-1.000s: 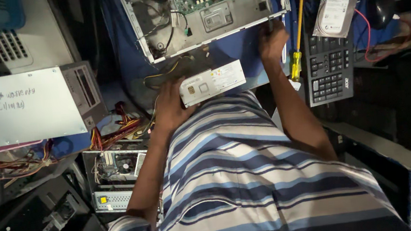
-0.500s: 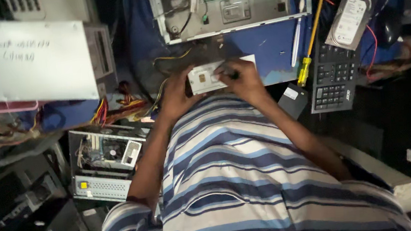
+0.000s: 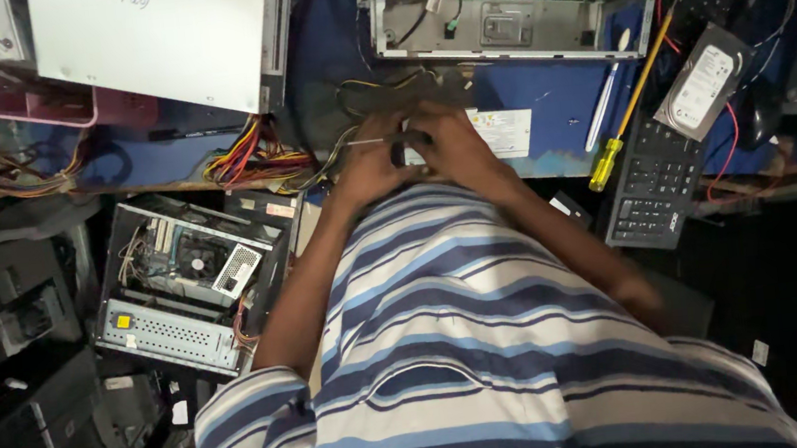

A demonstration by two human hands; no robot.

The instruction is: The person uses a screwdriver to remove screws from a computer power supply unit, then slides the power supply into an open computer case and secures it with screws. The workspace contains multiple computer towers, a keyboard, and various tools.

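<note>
Both my hands meet over a flat metal box with a white label [image 3: 509, 131] that lies on the blue table top [image 3: 551, 92]. My left hand [image 3: 369, 166] grips the box's left end. My right hand [image 3: 457, 148] holds a small screwdriver [image 3: 381, 140] by its dark handle, the thin shaft pointing left across my left fingers. Much of the box is hidden under my hands. My striped shirt fills the lower part of the view.
An open computer case [image 3: 515, 18] lies just beyond the hands. To the right are a yellow-handled screwdriver [image 3: 607, 160], a white pen [image 3: 605, 107], a black keyboard [image 3: 658, 184] and a hard drive [image 3: 702, 86]. A white case [image 3: 157, 43] and coloured cables [image 3: 246, 159] lie to the left, another open case [image 3: 180, 284] below.
My right hand left the open case and came down onto the labelled box beside my left hand. It now holds a small screwdriver. The view has shifted left and closer.
</note>
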